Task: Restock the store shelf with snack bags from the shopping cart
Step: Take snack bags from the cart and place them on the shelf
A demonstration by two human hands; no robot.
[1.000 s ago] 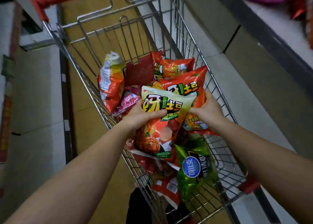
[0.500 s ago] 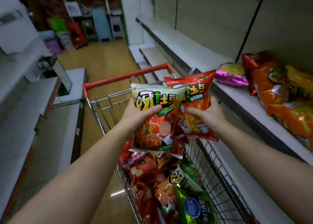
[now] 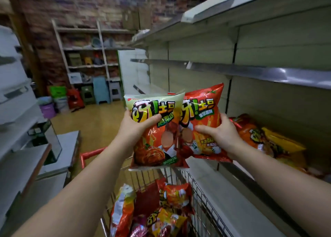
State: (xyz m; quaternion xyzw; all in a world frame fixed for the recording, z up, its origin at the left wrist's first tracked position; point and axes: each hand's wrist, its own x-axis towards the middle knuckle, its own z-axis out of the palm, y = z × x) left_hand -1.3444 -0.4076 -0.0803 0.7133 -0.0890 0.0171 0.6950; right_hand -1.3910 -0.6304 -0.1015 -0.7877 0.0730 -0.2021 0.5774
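Store aisle, brick back wall [image 3: 86, 5]; grey shelf [image 3: 238, 208] beside the cart [image 3: 202, 199]. Left hand [image 3: 133, 129] grips a pale-topped bag [image 3: 157, 134], right hand [image 3: 221, 134] a red bag [image 3: 203, 115].

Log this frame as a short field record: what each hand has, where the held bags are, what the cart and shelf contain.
left hand: left hand grips the pale-green-topped orange snack bag
right hand: right hand grips the red snack bag
held bags: side by side, upright, raised above the wire shopping cart, the green-topped one overlapping the red one's edge
cart: several more snack bags inside
shelf: grey metal store shelf on the right, with orange and yellow snack bags lying on it
stage: neither held bag placed yet
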